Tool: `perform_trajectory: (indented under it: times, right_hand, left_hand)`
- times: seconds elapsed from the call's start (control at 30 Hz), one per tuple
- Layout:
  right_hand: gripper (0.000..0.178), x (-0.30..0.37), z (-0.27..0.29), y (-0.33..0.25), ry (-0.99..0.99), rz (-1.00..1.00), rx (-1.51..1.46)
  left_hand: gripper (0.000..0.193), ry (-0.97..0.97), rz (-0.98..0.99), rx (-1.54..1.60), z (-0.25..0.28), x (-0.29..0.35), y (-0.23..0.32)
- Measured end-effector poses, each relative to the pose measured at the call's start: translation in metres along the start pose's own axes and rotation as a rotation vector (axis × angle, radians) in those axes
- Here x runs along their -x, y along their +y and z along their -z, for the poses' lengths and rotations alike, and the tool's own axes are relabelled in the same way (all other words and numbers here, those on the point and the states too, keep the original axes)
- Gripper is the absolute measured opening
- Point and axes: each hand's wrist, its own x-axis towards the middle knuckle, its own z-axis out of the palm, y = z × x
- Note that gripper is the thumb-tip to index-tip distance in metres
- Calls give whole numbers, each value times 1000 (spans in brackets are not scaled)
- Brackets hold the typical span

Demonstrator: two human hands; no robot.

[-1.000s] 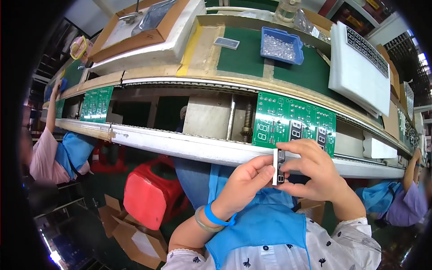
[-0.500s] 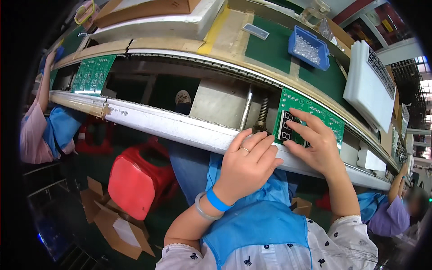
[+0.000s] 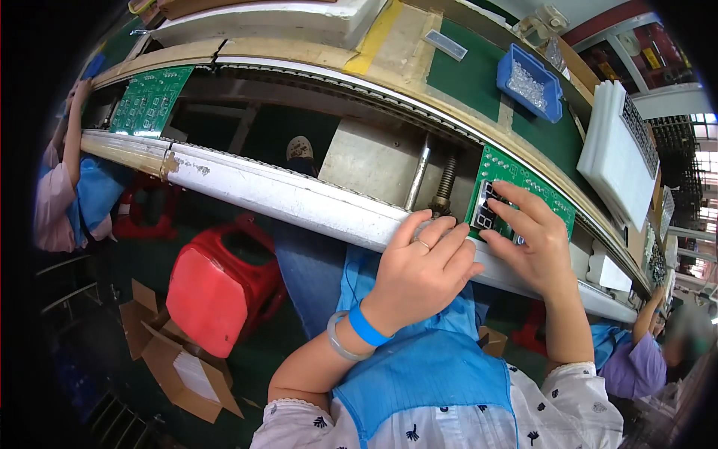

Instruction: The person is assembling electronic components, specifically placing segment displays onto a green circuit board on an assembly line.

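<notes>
"Right hand (image 3: 532,238) first: is it gripping anything?"

"Hard to tell. Its fingers are parted along the black display module (image 3: 484,212), one fingertip by the far end, the thumb by the near end. The left hand (image 3: 425,275) lies loosely extended, nothing visible in it, its fingertips at the white rail (image 3: 284,200)."

"How would that module handle?"

"Light and stiff, I'd judge, with a smooth face that could slip or scratch. I'd take it by its outer edges; its underside is hidden."

"And where is it, exactly?"

"On the left part of the green circuit board (image 3: 522,173), right at the right fingertips and just beside the left ones, a little to their right."

"What lies farther out?"

"Past the board, on the green surface (image 3: 467,82), a blue tray (image 3: 552,111) of small clear pieces (image 3: 526,87); to its right, white foam sheets (image 3: 606,161), tilted."
</notes>
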Motion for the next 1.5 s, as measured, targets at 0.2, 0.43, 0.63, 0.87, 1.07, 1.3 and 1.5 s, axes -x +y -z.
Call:
perform_trajectory:
  times: [0.2, 0.43, 0.63, 0.87, 1.07, 1.3, 1.5]
  right_hand:
    - [41, 1, -1, 1, 7, 17, -10]
    - [37, 4, -5, 1, 54, 24, -3]
    - [37, 13, 2, 5, 127, 64, 6]
    - [30, 54, 0, 1, 227, 5, 68]
    - [42, 68, -15, -1, 280, -38, -1]
    - [42, 74, -23, 10, 361, -32, -59]
    - [42, 76, -27, 12, 376, -26, -68]
  left_hand:
    - [22, -37, 23, -9, 2, 1, 1]
    - [21, -60, 7, -23, 4, -2, 3]
    - [21, -185, 74, -8, 14, -18, 9]
    - [40, -351, -63, -75, 24, -66, -1]
    - [53, -582, -174, -47, 16, -101, -13]
    - [52, -723, -174, -75, 6, -116, -12]
    - [47, -726, -220, -108, 5, -120, -11]
